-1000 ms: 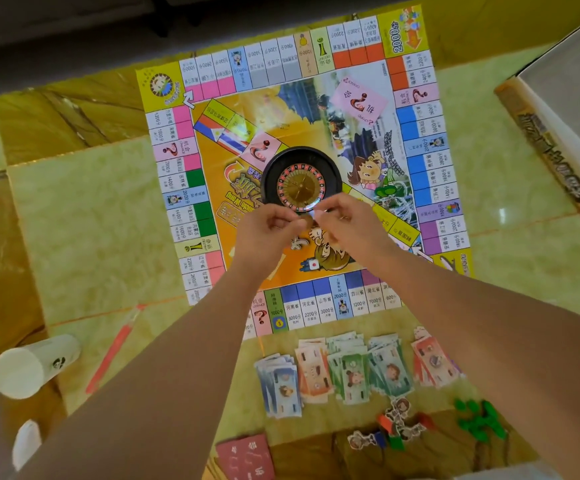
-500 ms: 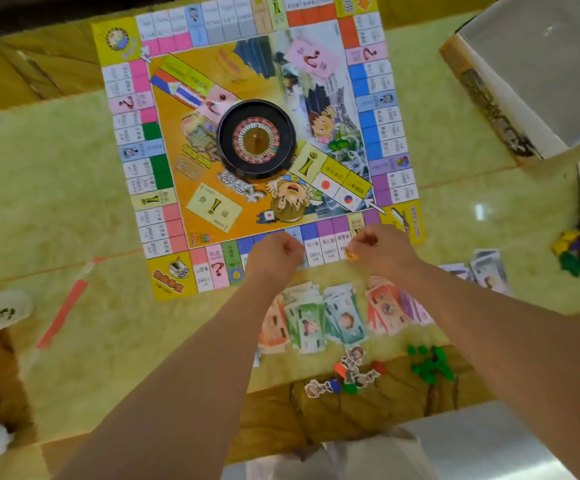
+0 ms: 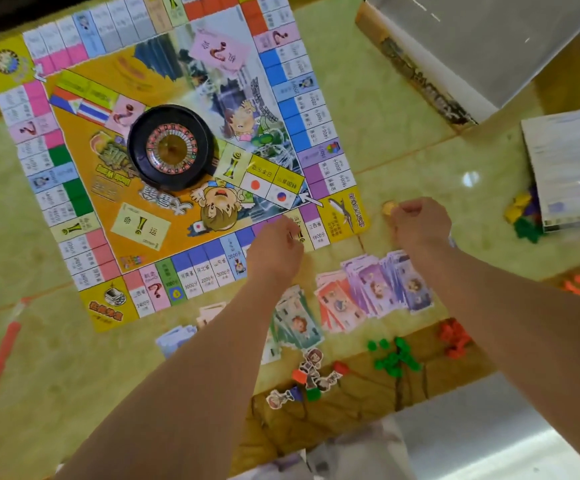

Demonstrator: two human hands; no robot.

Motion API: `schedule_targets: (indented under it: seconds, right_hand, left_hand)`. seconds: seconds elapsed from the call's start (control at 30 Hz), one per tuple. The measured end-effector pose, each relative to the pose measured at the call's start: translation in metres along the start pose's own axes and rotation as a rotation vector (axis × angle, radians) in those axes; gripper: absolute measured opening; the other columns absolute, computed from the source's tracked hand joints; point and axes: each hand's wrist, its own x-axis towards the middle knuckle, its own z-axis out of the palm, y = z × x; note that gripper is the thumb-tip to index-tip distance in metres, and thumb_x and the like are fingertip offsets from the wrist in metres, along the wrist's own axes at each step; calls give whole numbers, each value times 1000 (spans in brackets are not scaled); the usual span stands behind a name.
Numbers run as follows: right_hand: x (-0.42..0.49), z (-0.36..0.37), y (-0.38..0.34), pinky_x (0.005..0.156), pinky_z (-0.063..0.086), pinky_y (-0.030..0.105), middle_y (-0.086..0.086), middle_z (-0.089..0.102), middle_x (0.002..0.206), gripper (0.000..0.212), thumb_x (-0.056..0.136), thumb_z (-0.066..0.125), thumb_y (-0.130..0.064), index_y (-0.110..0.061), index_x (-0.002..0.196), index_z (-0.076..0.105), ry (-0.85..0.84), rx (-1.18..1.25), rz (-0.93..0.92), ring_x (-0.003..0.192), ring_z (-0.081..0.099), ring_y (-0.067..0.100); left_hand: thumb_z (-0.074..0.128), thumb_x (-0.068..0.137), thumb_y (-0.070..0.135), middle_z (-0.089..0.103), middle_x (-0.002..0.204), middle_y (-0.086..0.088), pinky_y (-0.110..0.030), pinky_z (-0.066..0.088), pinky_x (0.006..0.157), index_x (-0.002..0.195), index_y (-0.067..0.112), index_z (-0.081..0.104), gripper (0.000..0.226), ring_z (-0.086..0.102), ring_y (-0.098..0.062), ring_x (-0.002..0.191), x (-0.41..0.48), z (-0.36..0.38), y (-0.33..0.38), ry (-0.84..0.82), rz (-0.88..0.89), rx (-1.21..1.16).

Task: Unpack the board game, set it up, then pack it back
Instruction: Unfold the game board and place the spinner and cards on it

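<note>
The right hand (image 3: 420,225) is curled, pinching a small yellow piece (image 3: 389,207) at its fingertips, just off the near right corner of the board (image 3: 84,237). The left hand (image 3: 276,251) is fisted over the board's near edge, left of that grip; whether it holds anything cannot be told. The piece is tiny and barely held, so it could slip and roll across the glossy tiled surface (image 3: 403,126). Just below both wrists lies fanned paper money (image 3: 378,289), which a dragging forearm would scatter. Up and left of the grip the roulette wheel (image 3: 169,147) sits on the thin board; a nudged edge would shift it.
</note>
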Motion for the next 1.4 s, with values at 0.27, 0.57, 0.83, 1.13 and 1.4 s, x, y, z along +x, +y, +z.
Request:
schedule_targets:
  seconds: [0.27,0.57,0.83,1.13,1.4]
  right_hand:
    - [16,1,-1,80,42,27,8,67,108,20,90,62,-23,-10,105,63,44,-102,5,106,60,26]
    - [-17,46,-61,63,45,27,-10,55,71,10,90,57,-12,-14,100,59,-289,46,-434,63,54,9]
    - [-49,106,-98,65,49,33,-12,57,81,26,95,48,-11,-16,120,57,-580,-90,-715,70,57,13]
    - [-46,117,-98,61,47,32,3,61,84,33,90,54,-5,-20,120,55,-564,-142,-696,63,52,15]
    - [-62,115,-99,67,39,27,-8,50,74,34,89,53,-3,-16,121,55,-541,-158,-648,64,46,3]
  left_hand:
    - [50,90,15,63,86,4,-32,47,63,95,23,59,13,60,-20,77,8,6,3,91,-20,29]
    - [56,89,18,49,107,-5,-32,31,56,108,13,45,22,48,-25,83,8,-40,-20,523,-269,61]
    - [58,92,24,59,110,-12,-32,33,69,111,10,52,24,54,-27,92,28,-64,-62,512,-416,-40]
    - [69,85,25,64,94,-4,-30,38,71,108,14,52,31,60,-21,87,54,-71,-62,606,-364,-264]
    - [63,88,22,55,109,-7,-31,40,66,112,15,54,27,56,-23,88,20,-73,-75,504,-300,-170]
